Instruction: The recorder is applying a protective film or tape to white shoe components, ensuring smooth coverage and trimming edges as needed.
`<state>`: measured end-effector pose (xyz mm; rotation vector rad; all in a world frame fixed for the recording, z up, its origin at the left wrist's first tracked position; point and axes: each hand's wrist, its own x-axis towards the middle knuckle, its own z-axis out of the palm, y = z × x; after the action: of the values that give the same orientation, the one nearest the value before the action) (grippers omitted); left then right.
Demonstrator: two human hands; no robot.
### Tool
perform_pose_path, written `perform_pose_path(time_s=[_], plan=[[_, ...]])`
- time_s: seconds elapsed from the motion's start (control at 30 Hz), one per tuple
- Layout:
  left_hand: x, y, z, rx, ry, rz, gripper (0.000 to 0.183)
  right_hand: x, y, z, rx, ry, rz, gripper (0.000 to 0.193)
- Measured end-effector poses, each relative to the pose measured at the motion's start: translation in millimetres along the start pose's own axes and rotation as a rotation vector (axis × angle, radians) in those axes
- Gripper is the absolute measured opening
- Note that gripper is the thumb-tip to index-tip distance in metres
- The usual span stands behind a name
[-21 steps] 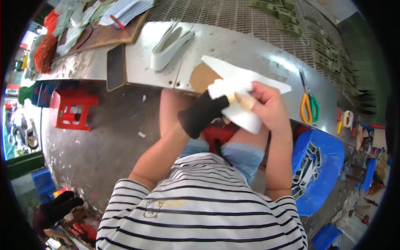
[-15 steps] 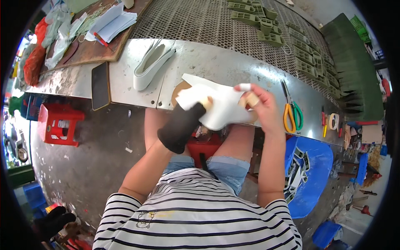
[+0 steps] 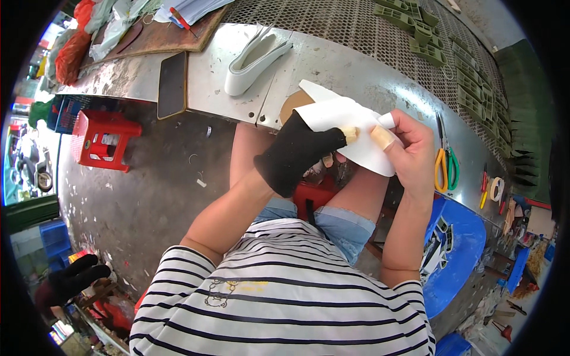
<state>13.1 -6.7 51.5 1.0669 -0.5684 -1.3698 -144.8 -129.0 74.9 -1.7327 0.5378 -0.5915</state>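
A metal-topped workbench spanned the view, and a blue plastic tub stood below its edge on the person's right. A red plastic stool stood on the floor to the left. Near the bench's front edge, a curved white sheet piece was between the two hands, reaching from the left hand's thumb side across to the right hand's fingertips; its lower curve hung toward the lap. A white point showed past its far edge, though whether it belonged to the same piece could not be told. A white strap-like loop lay farther left on the metal, between a dark phone and the hands.

The left hand, in a black fingerless glove, gripped the piece with its thumb across the top; most of its fingers were hidden. The right hand pinched the piece's right side, thumb on the upper face, forefinger curled at the edge. Orange-and-green-handled scissors lay just beyond it. Tan wraps covered both thumb tips.
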Motion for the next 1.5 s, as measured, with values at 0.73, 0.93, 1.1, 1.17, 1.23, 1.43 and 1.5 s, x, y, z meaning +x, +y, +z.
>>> perform_pose_path(time_s=[0.73, 0.93, 1.1, 1.17, 1.23, 1.43, 1.5], plan=[[20, 20, -10, -0.392, 0.184, 0.196, 0.06, 171, 143, -195, -0.934, 0.642, 0.119, 0.045], [22, 18, -10, -0.446, 0.363, 0.115, 0.044, 264, 137, -183, -1.402, 0.745, 0.212, 0.065], [26, 13, -31, -0.308, 0.484, 0.142, 0.04, 276, 139, -198, -1.192, 0.826, 0.288, 0.056], [34, 18, -45, 0.332, 0.397, 0.364, 0.039, 263, 143, -224, -0.991, 1.026, 0.063, 0.058], [45, 35, -36, -0.028, 0.319, 0.315, 0.038, 236, 120, -227, -0.48, 0.942, 0.061, 0.055], [107, 11, -22, -0.119, 0.235, 0.332, 0.046, 77, 18, -61, 0.255, 0.532, -0.15, 0.049], [115, -7, -14, 0.129, 0.238, 0.455, 0.04, 31, 12, -4, 0.13, 0.486, -0.262, 0.06]])
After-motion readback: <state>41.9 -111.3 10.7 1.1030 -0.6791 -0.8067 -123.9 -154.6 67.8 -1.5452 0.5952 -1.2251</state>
